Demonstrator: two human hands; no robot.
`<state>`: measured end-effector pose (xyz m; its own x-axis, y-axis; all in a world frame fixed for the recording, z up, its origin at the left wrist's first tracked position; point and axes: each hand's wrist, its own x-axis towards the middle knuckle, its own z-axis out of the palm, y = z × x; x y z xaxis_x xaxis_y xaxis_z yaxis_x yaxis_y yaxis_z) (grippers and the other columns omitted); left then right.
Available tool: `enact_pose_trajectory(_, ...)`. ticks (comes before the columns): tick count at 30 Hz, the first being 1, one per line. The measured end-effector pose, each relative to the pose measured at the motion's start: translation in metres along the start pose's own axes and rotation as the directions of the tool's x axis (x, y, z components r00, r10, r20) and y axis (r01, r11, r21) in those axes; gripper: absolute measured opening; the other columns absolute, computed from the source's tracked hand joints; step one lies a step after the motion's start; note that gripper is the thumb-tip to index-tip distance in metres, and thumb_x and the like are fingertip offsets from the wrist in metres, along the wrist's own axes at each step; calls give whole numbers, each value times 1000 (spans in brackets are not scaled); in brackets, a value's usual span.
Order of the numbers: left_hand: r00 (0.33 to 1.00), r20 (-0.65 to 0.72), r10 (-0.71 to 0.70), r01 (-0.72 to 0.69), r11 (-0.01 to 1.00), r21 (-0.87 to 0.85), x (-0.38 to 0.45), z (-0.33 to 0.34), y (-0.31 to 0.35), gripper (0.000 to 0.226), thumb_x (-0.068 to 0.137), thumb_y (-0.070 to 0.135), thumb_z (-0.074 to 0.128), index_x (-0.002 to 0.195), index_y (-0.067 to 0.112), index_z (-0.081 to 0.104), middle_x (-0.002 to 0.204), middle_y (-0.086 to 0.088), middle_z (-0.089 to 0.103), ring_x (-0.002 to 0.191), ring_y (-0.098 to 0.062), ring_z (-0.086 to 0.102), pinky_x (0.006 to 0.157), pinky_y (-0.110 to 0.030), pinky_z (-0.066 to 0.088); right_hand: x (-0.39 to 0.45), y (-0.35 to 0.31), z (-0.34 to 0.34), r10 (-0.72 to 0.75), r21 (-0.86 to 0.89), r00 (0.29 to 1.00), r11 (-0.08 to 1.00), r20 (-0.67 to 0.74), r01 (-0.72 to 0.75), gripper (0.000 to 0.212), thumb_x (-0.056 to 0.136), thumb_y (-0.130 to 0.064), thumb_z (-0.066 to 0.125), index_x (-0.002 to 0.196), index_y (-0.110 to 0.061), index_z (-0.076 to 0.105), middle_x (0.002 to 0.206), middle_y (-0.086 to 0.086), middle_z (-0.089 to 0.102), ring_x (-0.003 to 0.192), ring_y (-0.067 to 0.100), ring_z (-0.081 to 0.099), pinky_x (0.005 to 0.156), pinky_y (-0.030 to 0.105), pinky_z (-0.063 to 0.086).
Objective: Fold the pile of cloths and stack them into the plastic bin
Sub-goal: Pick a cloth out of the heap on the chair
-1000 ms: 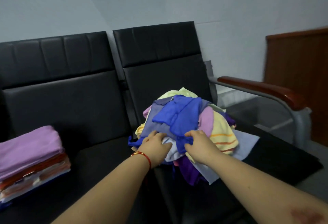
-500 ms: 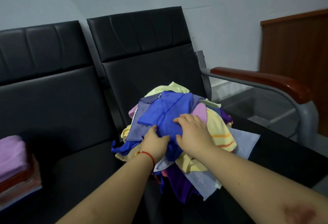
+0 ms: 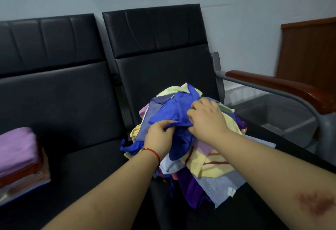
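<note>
Gripping the blue cloth [image 3: 172,109] at the top of the pile [image 3: 190,138], both hands work at centre frame. Left hand [image 3: 160,137]: fingers curled round a bunched lower edge of the blue cloth. Right hand [image 3: 205,118]: fingers bent over and pinching the same cloth just beside the left, at its upper right fold. Pile: a loose heap of mixed cloths (yellow, lilac, purple, pale blue) on the right chair seat [image 3: 272,211], right of centre. Folded stack [image 3: 18,157]: at the left edge of the frame, on the left seat, well apart from the pile. Bin [image 3: 272,113]: a clear tub at the right, beyond the armrest [image 3: 276,86], apparently holding nothing.

Handling, as judged: the blue cloth is light, thin and limp, with no stiffness to keep a shape; it will sag from any single hold and may drag neighbouring cloths with it, since the heap is tangled. Best hold: two adjacent corners or one hem, hands apart, so it hangs flat. No fragility; slip risk is slight.
</note>
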<state>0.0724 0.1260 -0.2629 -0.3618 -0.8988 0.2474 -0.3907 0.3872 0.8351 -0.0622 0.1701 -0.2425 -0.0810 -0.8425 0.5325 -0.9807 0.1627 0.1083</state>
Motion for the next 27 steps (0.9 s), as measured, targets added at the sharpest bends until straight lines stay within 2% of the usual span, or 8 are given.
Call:
enact_pose_trajectory(4, 997, -42, 57, -56, 998, 15, -17, -34, 28, 29, 93, 8, 48, 95, 27, 70, 74, 12, 59, 61, -4, 48, 56, -14, 37, -6, 4, -36, 38, -44, 990, 999, 137, -32, 11, 84, -16, 53, 82, -23, 45, 74, -3, 43, 100, 24, 48, 81, 31, 30)
enact_pose_trajectory(8, 985, -107, 137, -130, 989, 71, -40, -78, 53, 32, 92, 9, 47, 85, 33, 67, 96, -1, 67, 82, -21, 62, 69, -29, 48, -12, -8, -80, 73, -21, 995, 997, 61, -72, 17, 87, -5, 47, 86, -22, 44, 68, -5, 25, 84, 20, 35, 78, 28, 29)
enact_pose_trajectory(12, 962, -208, 176, -149, 979, 139, -70, -136, 69, 30, 94, 9, 46, 89, 31, 66, 83, 9, 61, 62, -4, 49, 55, -19, 39, -18, -34, -121, 75, 41, 997, 996, 26, -76, 11, 88, -12, 48, 92, -22, 46, 68, -6, 25, 84, 22, 38, 75, 29, 26)
enact_pose_trajectory(15, 941, -294, 167, -134, 983, 129, -97, -178, 68, 30, 94, 10, 46, 89, 32, 65, 79, 13, 60, 64, -2, 50, 52, -13, 38, -28, -63, -132, 76, 201, 997, 976, 21, -79, 15, 84, -19, 54, 78, -22, 40, 69, -5, 34, 82, 24, 39, 74, 32, 31)
enact_pose_trajectory(17, 924, -362, 124, -104, 992, 73, -119, -205, 55, 31, 93, 8, 45, 88, 30, 66, 82, 14, 62, 72, -2, 54, 59, -11, 41, -41, -89, -129, 75, 308, 996, 948, 40, -84, 23, 81, -17, 54, 68, -21, 35, 74, -1, 46, 79, 25, 45, 64, 32, 30)
enact_pose_trajectory(21, 920, -393, -2, -15, 999, -38, -162, -246, 2, 34, 92, 4, 44, 83, 30, 65, 87, 4, 66, 86, -15, 61, 80, -25, 50, -80, -143, -107, 0, 567, 986, 818, 167, -97, 28, 84, -16, 56, 65, -20, 37, 66, -2, 50, 68, 23, 49, 51, 31, 28)
enact_pose_trajectory(24, 933, -349, -92, 88, 996, -27, -211, -254, -54, 32, 92, -2, 44, 87, 22, 65, 85, 5, 63, 79, -8, 56, 70, -14, 44, -124, -186, -73, -94, 678, 965, 728, 246, -101, 36, 83, -18, 63, 58, -18, 36, 56, -3, 43, 56, 12, 40, 54, 30, 31)
enact_pose_trajectory(27, 921, -306, -241, 215, 970, -115, -261, -243, -117, 36, 89, -8, 42, 82, 19, 65, 84, 0, 65, 80, -14, 57, 70, -16, 45, -165, -217, -28, -223, 665, 867, 731, 445, -153, 39, 81, -22, 66, 55, -19, 36, 53, -3, 42, 59, 11, 41, 60, 33, 35)
